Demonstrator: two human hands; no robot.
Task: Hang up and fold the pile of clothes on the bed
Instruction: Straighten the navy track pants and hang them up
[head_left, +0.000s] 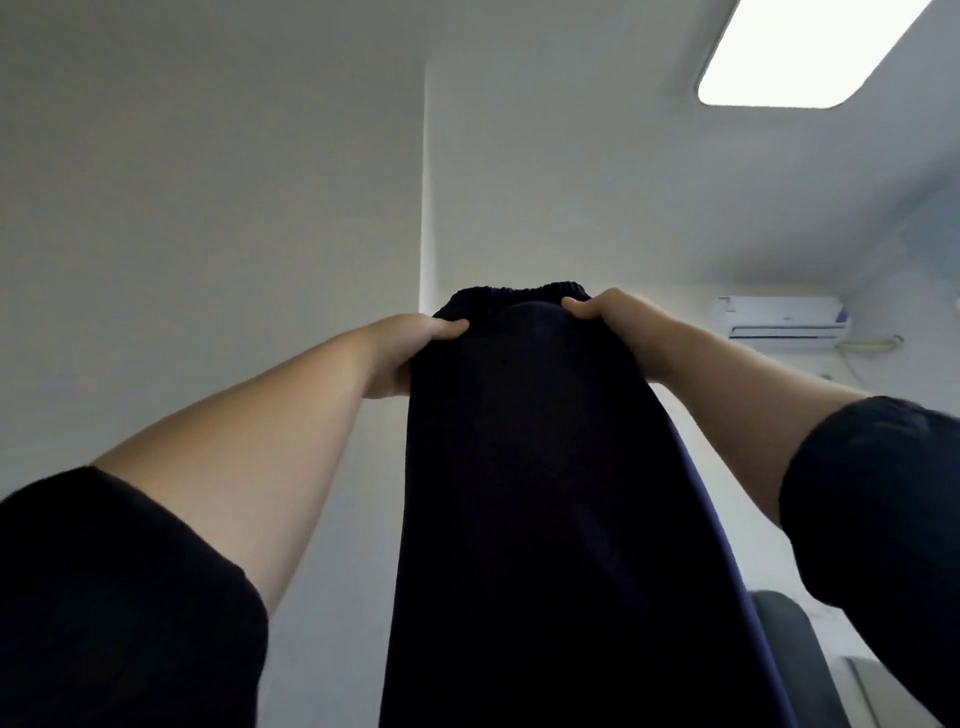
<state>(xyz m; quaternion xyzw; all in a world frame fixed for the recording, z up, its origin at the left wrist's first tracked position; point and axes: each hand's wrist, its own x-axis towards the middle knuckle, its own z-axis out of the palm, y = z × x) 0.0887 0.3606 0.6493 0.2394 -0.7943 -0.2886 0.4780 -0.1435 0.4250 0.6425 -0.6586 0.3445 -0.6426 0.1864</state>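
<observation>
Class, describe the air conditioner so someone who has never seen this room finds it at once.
Start at the bright ceiling light, upper right, and drop to the wall below it. There, just right of the right hand gripping the dark garment, is the air conditioner: the only white box on that plain wall, with a dark slot along its lower edge.

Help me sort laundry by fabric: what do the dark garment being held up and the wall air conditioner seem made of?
The dark garment, gripped at its top by the left hand and right hand, looks like soft matte cloth: it hangs limp and its waistband is gathered, likely elastic. Fibre cannot be told. The air conditioner looks like smooth white plastic, with a hard, even casing.
</observation>
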